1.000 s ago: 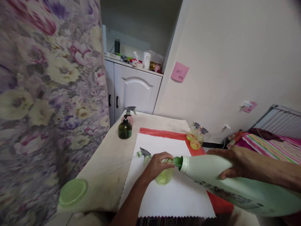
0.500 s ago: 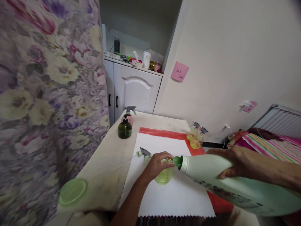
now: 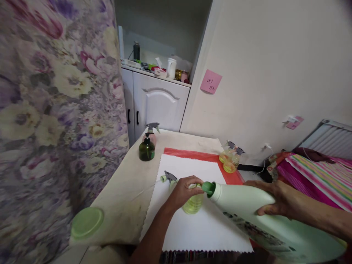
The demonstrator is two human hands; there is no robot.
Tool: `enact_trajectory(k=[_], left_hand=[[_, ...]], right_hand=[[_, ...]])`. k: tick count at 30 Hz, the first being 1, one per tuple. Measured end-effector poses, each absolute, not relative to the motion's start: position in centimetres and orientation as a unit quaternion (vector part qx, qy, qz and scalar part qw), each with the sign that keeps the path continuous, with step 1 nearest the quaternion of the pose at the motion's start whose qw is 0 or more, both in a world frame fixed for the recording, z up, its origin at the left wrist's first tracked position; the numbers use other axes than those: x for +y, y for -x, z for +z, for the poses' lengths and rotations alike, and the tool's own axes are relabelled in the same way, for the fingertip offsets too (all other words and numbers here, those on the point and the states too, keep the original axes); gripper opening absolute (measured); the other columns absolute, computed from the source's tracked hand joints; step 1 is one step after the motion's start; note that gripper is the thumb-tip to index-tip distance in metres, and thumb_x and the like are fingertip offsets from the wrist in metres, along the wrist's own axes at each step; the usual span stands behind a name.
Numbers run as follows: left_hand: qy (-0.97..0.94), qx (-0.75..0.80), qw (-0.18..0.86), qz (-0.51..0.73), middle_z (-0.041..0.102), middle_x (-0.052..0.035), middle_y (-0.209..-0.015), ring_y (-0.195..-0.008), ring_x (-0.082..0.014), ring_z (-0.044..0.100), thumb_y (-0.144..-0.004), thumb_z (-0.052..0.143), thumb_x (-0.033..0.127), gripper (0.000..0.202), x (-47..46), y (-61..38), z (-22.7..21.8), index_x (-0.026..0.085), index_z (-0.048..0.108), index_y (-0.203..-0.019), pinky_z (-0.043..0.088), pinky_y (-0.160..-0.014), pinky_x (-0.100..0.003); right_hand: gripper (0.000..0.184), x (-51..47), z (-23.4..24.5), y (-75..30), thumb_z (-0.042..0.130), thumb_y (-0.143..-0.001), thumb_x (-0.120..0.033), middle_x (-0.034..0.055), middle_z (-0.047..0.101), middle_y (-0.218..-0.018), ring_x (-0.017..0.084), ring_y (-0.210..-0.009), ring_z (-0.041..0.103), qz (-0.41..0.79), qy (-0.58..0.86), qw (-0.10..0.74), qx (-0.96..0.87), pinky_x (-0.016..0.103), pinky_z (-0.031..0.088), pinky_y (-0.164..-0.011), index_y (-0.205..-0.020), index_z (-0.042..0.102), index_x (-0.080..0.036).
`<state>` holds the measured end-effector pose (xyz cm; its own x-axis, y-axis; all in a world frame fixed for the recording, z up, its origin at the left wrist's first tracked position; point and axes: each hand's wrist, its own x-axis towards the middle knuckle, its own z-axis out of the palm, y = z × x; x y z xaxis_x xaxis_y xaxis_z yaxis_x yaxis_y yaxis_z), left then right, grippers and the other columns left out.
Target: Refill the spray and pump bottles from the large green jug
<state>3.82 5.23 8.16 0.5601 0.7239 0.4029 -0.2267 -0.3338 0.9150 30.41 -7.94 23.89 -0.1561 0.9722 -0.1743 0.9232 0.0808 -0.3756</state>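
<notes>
With my left fingers (image 3: pixel 193 180) ringing a ribbed yellowish bottle (image 3: pixel 193 206) — right fingers (image 3: pixel 268 210) clamping a pale-green plastic jug (image 3: pixel 244 200) alongside — overtilting could cause spills.

Left hand (image 3: pixel 184 191) curled, right hand (image 3: pixel 279 200) in a wide grip

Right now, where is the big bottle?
The big bottle is at the head view's lower right, tilted in the right hand and pointed toward the left hand.
</notes>
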Motion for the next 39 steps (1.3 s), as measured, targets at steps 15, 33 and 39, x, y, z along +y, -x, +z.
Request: enact_trajectory(k=[15, 33, 39], left_hand=[[-0.704, 0.21, 0.535, 0.418, 0.068, -0.0045, -0.089, -0.087, -0.0202, 0.062, -0.076, 0.069, 0.024, 0.012, 5.0, -4.2, 8.8, 0.019, 0.071, -0.087, 0.045, -0.082, -0.03], [-0.689, 0.251, 0.553, 0.395, 0.069, -0.0037, -0.09, -0.089, -0.0221, 0.062, -0.07, 0.074, 0.022, 0.018, 5.5, -4.1, 8.6, 0.023, 0.074, -0.088, 0.044, -0.084, -0.031], [-0.676, 0.269, 0.582, 0.363, 0.07, -0.0025, -0.091, -0.091, -0.0227, 0.062, -0.067, 0.077, 0.022, 0.021, 5.8, -3.7, 7.6, 0.026, 0.075, -0.087, 0.043, -0.086, -0.031]], right_hand=[[0.059, -9.3, 20.9, -31.1, 0.071, -0.07, -0.053, 0.0018, 0.075, -0.097, 0.028, -0.082, 0.069, 0.272, 0.638, 0.157, -0.703, 0.031, 0.055, -0.072, -0.125, 0.06, -0.032], [0.066, 3.7, 13.6, -30.6, 0.076, -0.066, -0.039, -0.0046, 0.06, -0.077, 0.008, -0.046, 0.043, 0.202, 0.592, 0.597, -0.503, 0.022, 0.042, -0.04, -0.127, 0.054, -0.025], [0.064, 9.3, 10.3, -27.0, 0.073, -0.069, -0.037, -0.0017, 0.063, -0.088, 0.008, -0.046, 0.043, 0.21, 0.556, 0.636, -0.492, 0.023, 0.043, -0.04, -0.128, 0.051, -0.025]])
